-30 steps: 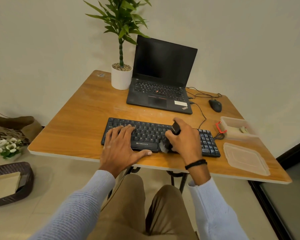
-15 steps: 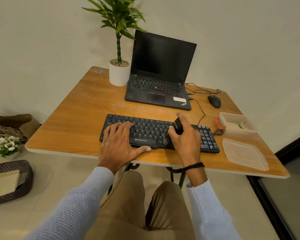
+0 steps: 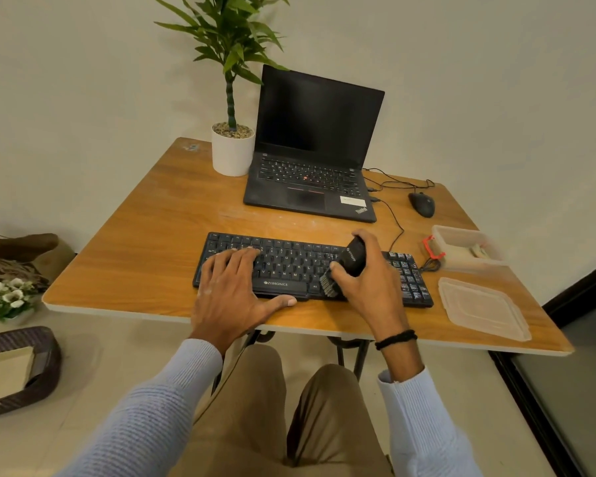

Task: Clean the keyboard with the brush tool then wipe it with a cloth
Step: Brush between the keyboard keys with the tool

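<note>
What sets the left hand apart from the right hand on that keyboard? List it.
The left hand lies flat and open on the keyboard, holding nothing; the right hand is curled around the brush tool. Only the right wrist wears a black band. Both rest over the keyboard.

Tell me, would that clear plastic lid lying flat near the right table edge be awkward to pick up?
Probably a little. The lid looks thin and translucent, so it is likely light and somewhat bendy. It lies flat on the table, so fingers may need to catch its raised rim. A push would probably slide it, not tip it.
</note>
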